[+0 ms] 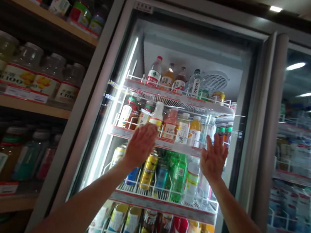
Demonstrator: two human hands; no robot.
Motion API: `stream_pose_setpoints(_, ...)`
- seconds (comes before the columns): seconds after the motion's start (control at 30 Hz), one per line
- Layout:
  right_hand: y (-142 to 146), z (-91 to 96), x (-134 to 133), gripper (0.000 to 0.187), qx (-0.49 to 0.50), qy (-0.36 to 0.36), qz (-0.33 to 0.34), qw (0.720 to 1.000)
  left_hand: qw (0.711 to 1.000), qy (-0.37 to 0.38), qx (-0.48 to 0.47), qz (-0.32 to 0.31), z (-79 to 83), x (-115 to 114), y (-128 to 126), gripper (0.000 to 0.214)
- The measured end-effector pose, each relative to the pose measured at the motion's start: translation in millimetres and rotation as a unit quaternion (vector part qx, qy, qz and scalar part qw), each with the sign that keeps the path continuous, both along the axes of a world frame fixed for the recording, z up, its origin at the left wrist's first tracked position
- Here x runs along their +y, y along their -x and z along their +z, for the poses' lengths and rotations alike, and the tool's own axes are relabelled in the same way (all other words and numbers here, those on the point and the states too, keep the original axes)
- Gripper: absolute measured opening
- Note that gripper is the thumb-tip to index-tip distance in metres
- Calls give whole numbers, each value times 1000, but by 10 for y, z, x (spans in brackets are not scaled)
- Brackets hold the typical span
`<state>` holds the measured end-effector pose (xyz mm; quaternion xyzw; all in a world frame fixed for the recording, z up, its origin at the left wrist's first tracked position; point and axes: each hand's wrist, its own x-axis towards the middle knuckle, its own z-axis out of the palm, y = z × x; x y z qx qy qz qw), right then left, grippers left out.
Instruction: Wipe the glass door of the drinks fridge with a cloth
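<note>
Both arms are raised in front of a lit drinks fridge (195, 48) with a glass door. My left hand (141, 144) is held up with its fingers stretched out close together, and it holds nothing. It covers part of the second shelf, below a white-capped bottle (158, 113) and beside a gold can (149, 171). My right hand (214, 157) has its fingers spread and is empty, in front of the shelf's right end near a clear bottle (208, 127). Between the hands stands a green bottle (178, 178) on the third shelf. Whether either palm touches the glass, I cannot tell.
On the left, wooden shelves (22, 106) carry rows of bottled drinks. A second glass-fronted fridge (306, 154) stands on the right, beyond a vertical metal door frame (271, 110). More bottles (154, 71) line the fridge's top shelf, and others (131, 226) fill the lower one.
</note>
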<state>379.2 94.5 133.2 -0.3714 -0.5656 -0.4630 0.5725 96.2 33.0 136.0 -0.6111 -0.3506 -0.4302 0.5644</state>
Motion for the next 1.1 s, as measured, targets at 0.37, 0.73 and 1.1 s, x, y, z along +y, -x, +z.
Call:
stream_pose_setpoints(0.37, 20, 1, -30, 52, 8, -3, -6, 1000, 976, 26, 218, -1, -448, -89, -315, 34)
stream_pose_setpoints(0.73, 13, -5, -33, 55, 5, 3, 1, 1000, 998, 9, 67, 4, -284, -51, -194, 42)
stream_pose_setpoints(1.1, 21, -23, -49, 55, 4, 17, -6, 1000, 998, 4, -56, -2, -265, -25, -167, 40)
